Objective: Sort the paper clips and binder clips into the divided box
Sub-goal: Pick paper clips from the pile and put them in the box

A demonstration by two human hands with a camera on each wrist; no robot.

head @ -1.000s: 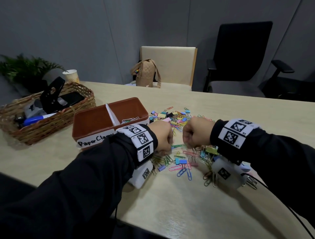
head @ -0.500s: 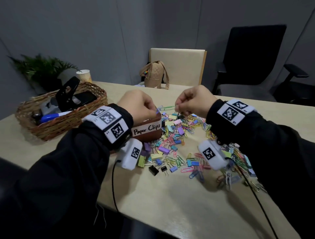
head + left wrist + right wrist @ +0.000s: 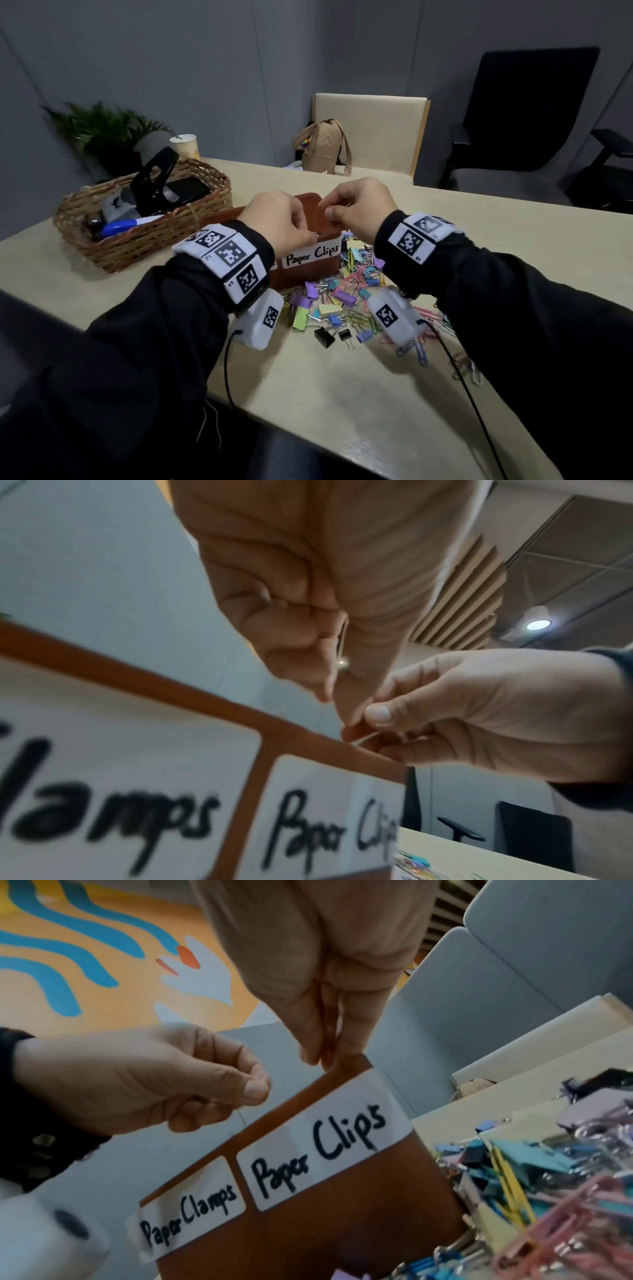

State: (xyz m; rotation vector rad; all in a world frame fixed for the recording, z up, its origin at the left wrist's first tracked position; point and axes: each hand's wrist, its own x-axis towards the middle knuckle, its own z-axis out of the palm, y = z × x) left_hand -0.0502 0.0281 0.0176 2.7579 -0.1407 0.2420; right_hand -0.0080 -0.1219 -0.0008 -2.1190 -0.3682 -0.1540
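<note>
I see my left hand (image 3: 279,219) and right hand (image 3: 359,209) over the brown box (image 3: 308,270), middle of the head view. Each pinches a thin wire paper clip (image 3: 342,653) over the "Paper Clips" side. The box's inside is hidden. Only the wrist views show the "Paper Clamps" label (image 3: 192,1207). Colorful clips (image 3: 342,298) lie piled on the surface (image 3: 342,394).

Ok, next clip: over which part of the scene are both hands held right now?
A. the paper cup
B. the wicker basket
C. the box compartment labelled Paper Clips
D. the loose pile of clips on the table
C: in the head view the left hand and right hand meet above the brown box, just over its Paper Clips label, each pinching something thin.
</note>
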